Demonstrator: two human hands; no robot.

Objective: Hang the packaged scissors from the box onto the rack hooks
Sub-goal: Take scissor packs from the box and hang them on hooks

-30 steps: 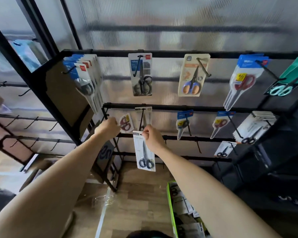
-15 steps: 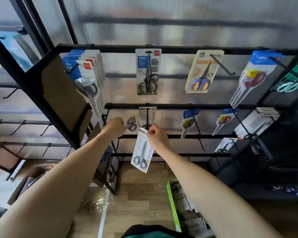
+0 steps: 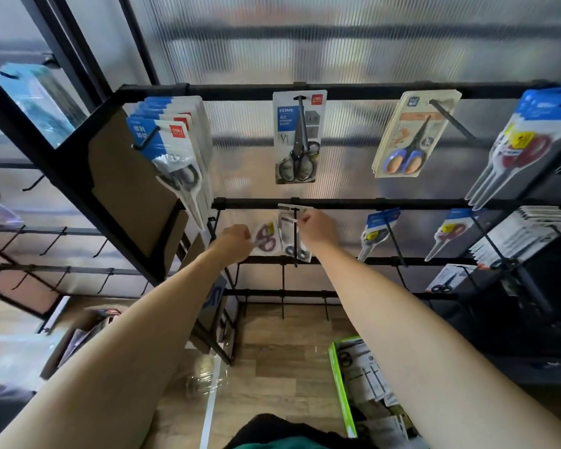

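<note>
My right hand [image 3: 316, 230] pinches the top of a white scissors pack [image 3: 291, 238] that hangs on a black hook [image 3: 294, 236] of the rack's second rail [image 3: 337, 204]. The pack with black-handled scissors lies against the packs hanging there. My left hand [image 3: 235, 242] is curled beside a pack of red-handled scissors [image 3: 265, 237] on the neighbouring hook; what its fingers hold is hidden. The green-edged box [image 3: 340, 384] with more packs sits on the floor at lower right.
The black rack's top rail [image 3: 240, 90] carries several scissors packs [image 3: 298, 137], and more hang to the right [image 3: 379, 231]. A cardboard panel [image 3: 133, 189] leans on the rack's left side. Empty hooks [image 3: 55, 239] stick out at far left. Another box [image 3: 78, 338] sits on the wooden floor.
My right hand has lifted the white pack from below the third rail up onto the second rail's hook. The left hand stayed by the red-handled pack. The view tilted upward.
</note>
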